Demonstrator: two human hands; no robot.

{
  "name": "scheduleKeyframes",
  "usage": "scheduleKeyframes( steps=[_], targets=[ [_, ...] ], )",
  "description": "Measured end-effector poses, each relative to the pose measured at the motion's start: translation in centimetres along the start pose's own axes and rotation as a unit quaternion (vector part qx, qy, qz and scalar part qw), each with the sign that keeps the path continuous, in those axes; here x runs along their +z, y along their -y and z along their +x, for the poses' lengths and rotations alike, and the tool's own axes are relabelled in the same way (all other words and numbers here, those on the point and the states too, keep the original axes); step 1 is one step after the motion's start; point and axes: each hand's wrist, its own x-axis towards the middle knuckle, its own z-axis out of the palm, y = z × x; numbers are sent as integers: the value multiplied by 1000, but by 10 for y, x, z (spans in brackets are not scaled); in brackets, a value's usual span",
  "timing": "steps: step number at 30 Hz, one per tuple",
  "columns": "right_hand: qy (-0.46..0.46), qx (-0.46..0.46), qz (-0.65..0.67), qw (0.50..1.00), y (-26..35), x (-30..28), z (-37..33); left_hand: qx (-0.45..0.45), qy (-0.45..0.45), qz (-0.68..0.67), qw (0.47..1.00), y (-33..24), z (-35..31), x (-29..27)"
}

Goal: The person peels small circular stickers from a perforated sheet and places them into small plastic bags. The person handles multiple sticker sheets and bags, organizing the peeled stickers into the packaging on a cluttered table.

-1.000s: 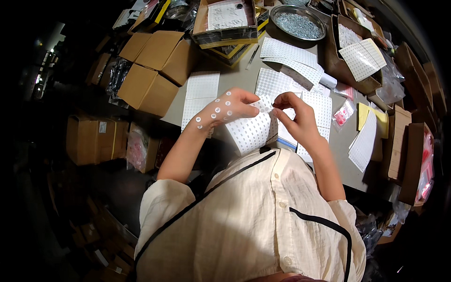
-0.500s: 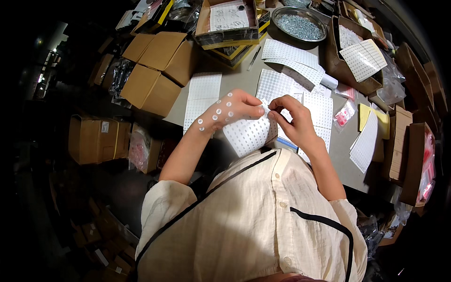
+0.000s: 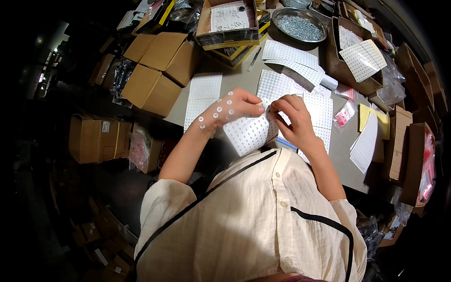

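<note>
My left hand (image 3: 238, 107) pinches the upper edge of a white sheet of small round stickers (image 3: 248, 135) between thumb and forefinger. The sheet hangs bent toward my body. Several round white stickers (image 3: 219, 109) dot the back of this hand and its wrist. Close on the right, my right hand (image 3: 295, 118) has its thumb and fingers pinched together at the sheet's upper corner. Whatever lies between those fingertips is too small to make out. Beneath both hands are more sticker sheets (image 3: 274, 83), and a blue-edged item (image 3: 286, 143) shows partly under the right hand.
Open cardboard boxes (image 3: 155, 87) flank the table on the left. At the back stand a box with a paper (image 3: 213, 40) and a metal bowl of small shiny parts (image 3: 300, 27). A pen (image 3: 254, 58), a small bag (image 3: 344, 114) and boxes (image 3: 399, 145) lie around the right and rear.
My right hand has shifted slightly away from the left, its fingers curled in more. The left hand and the sheet stay nearly where they were.
</note>
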Motion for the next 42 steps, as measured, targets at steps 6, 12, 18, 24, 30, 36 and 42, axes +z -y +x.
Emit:
scheduleKeyframes(
  steps=[6,12,18,24,30,36,42],
  targets=[
    [8,43,95,995,9,-4,2,1,-53,42,998,8,10,-2],
    [54,-14,143,988,48,-4,34,24,-78,-135,987,18,24,3],
    [91,-102,69,988,60,14,62,38,-57,-359,931,41,62,6],
    [44,-113,-85,989,68,30,75,102,-29,-217,970,45,66,6],
    [-68,-53,-138,987,56,6,84,185,-34,-10,982,46,80,3],
    [-13,177,140,974,-27,-6,30,31,-31,104,994,30,57,-18],
    [251,357,305,847,-40,21,-31,-27,30,57,998,14,31,-46]
  ],
)
